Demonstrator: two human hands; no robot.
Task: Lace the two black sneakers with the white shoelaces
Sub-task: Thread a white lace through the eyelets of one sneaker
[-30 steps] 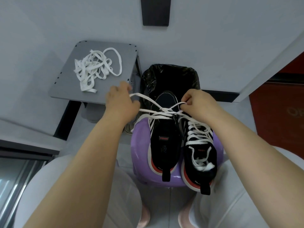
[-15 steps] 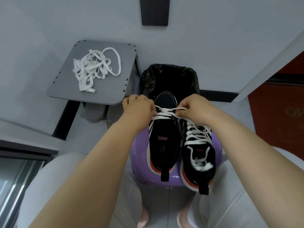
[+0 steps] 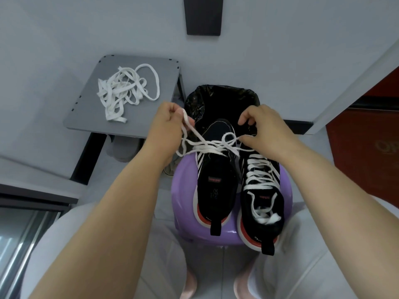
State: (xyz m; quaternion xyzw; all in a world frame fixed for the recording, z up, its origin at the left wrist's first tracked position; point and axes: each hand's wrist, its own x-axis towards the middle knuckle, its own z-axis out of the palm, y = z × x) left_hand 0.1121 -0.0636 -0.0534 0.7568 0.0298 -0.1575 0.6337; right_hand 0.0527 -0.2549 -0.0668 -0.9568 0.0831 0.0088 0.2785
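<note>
Head cam: L hand [image 3: 167, 123] & R hand [image 3: 263, 128] pinch lace [image 3: 207, 148], raised over sneaker [image 3: 213, 186].

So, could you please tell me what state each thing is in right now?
Left sneaker, laced only near the toe.
Right sneaker, laced, ends loose.
Lace, crossed over the left sneaker, both ends held.
Left hand, pinching lace.
Right hand, pinching lace.
Spare laces, tangled on table.
Bin, open, bag-lined.
</note>
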